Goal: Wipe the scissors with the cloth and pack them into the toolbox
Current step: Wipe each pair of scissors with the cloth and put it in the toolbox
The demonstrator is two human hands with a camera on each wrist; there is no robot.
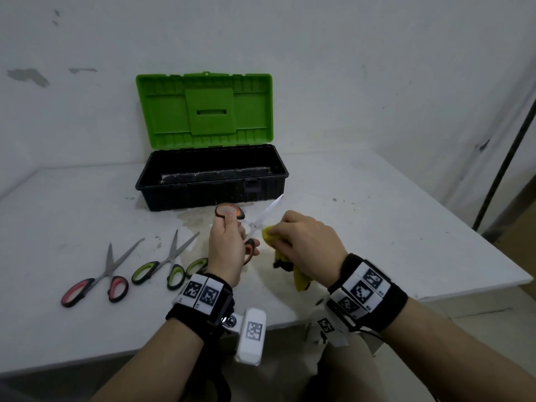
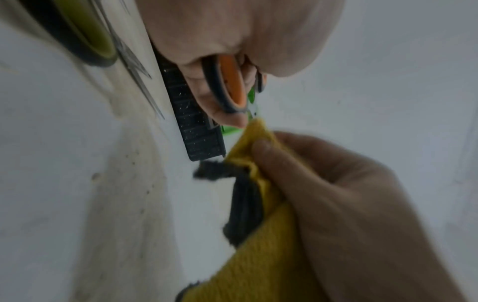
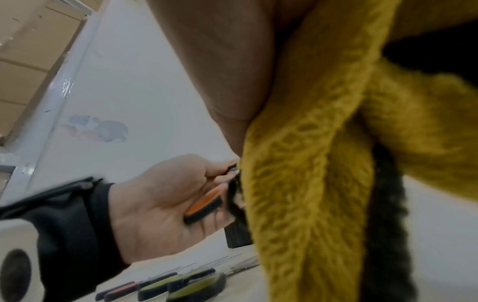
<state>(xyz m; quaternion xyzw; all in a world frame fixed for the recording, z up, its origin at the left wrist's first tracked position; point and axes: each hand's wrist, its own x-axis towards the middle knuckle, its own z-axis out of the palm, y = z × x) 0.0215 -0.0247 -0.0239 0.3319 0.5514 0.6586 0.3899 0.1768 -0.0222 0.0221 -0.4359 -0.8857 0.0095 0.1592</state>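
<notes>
The left hand [image 1: 224,250] was clenched around the handles of the orange-handled scissors [image 1: 249,227], fingers threaded through the loops, holding them above the table [image 1: 377,227] with the blades pointing toward 1 o'clock. In the left wrist view the orange loop sat tight against the curled fingers [image 2: 227,114]. At 3 o'clock of that hand, the right hand [image 1: 304,242] was grasping the yellow cloth [image 1: 278,250], bunched between thumb and fingers and pressed against the scissors near the pivot; the loose end with a dark edge hung down toward 6 o'clock. The blade tips stuck out past the cloth, bare.

At 12 o'clock from both hands, close behind the blade tips, stood the toolbox [image 1: 211,181], its black base open and its green lid [image 1: 204,110] upright against the wall. What lay inside the base could not be made out clearly.

At 9 o'clock of the left hand, 3 more pairs lay on the table: the green-handled scissors [image 1: 165,262] nearest in full view, the red-handled scissors [image 1: 101,277] farther out, both with blades spread, and just beside the left wrist the second green handle [image 1: 197,265], mostly hidden behind the wrist.
</notes>
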